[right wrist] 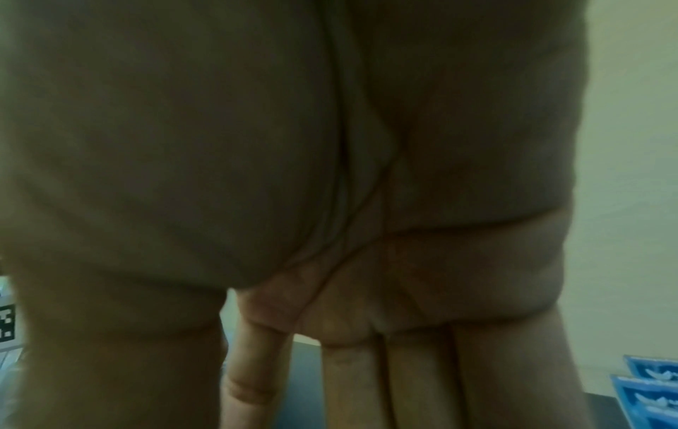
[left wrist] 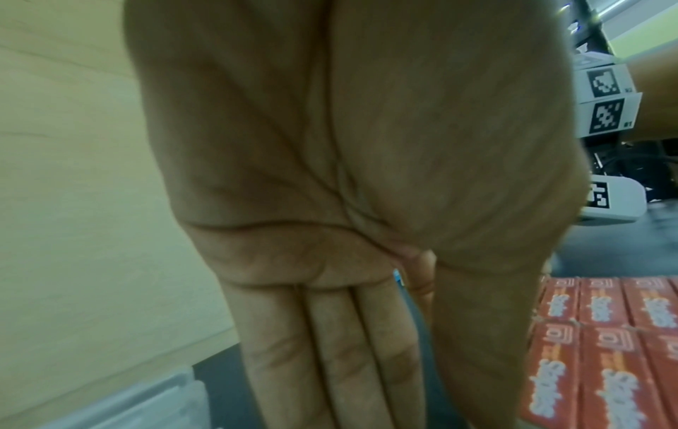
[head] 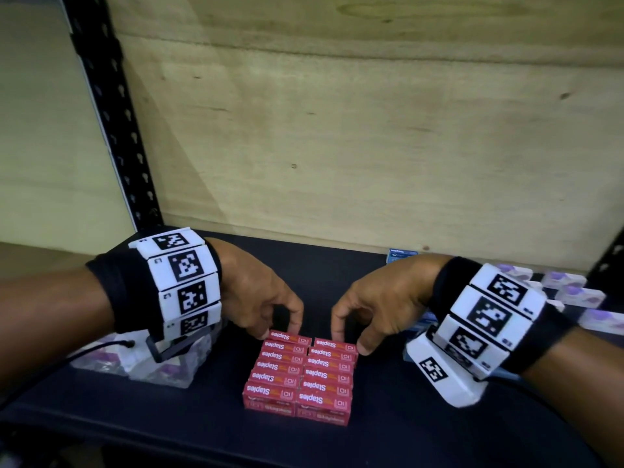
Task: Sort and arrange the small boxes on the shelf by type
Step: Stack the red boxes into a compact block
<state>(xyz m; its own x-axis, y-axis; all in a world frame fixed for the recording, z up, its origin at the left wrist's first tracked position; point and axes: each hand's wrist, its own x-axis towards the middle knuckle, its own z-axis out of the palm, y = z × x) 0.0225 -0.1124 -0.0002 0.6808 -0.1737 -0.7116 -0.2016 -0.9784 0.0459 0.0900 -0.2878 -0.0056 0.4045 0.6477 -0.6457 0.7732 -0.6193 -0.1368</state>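
Several red staples boxes (head: 299, 374) lie flat in two tight columns on the dark shelf (head: 422, 430). They also show at the lower right of the left wrist view, as red staples boxes (left wrist: 605, 348). My left hand (head: 280, 327) hangs over the far left corner of the block, its fingertips and thumb touching the farthest left box (head: 290, 336). My right hand (head: 351, 341) is at the far right corner. Its thumb lies against the right side and its index finger at the far end. Both wrist views show straight fingers pointing down with no box between them.
Blue boxes (head: 401, 256) stand at the back right and also show as blue boxes (right wrist: 649, 389). Purple-and-white boxes (head: 574, 293) crowd the right end. A clear pack of purple boxes (head: 152, 366) sits at the left. A black upright (head: 111, 130) and a plywood back panel (head: 371, 130) bound the shelf.
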